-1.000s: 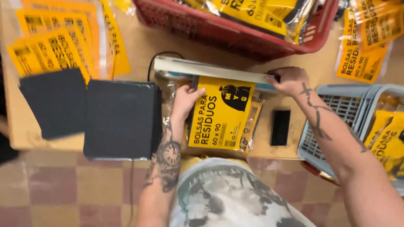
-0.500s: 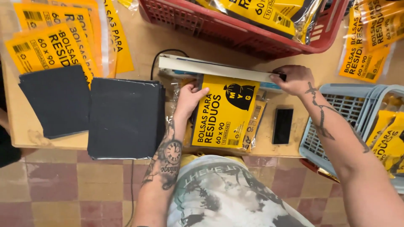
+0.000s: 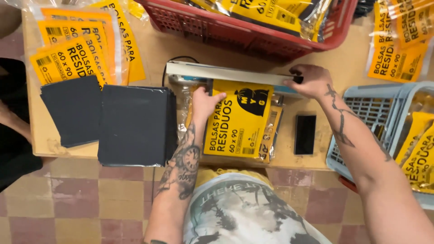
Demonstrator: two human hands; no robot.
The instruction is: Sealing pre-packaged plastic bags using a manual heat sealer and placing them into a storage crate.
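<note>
Far left of the wooden table (image 3: 149,49) there's a fan of yellow packets (image 3: 77,54) in clear sleeves, running almost to the table's left edge; below them two stacks of dark folded bags (image 3: 135,124), the bigger one hanging right at the front edge, so not much free room on that side; next over, the left hand (image 3: 204,103) lies flat with fingers (image 3: 217,97) loosely spread, pressing on the left part of a yellow packet (image 3: 239,119) that sits in a small pile at the middle of the table, its top end tucked under the bar of a white heat sealer (image 3: 226,72); right hand (image 3: 309,81) is curled over the sealer's right end, fingers closed around the black handle; a red basket (image 3: 253,36) full of packets crowds the sealer from behind; a black phone (image 3: 305,134) lies on the only bare patch, just beside the pile; far right, a grey-blue basket (image 3: 361,113) hangs over the table's edge, with more yellow packets inside.
</note>
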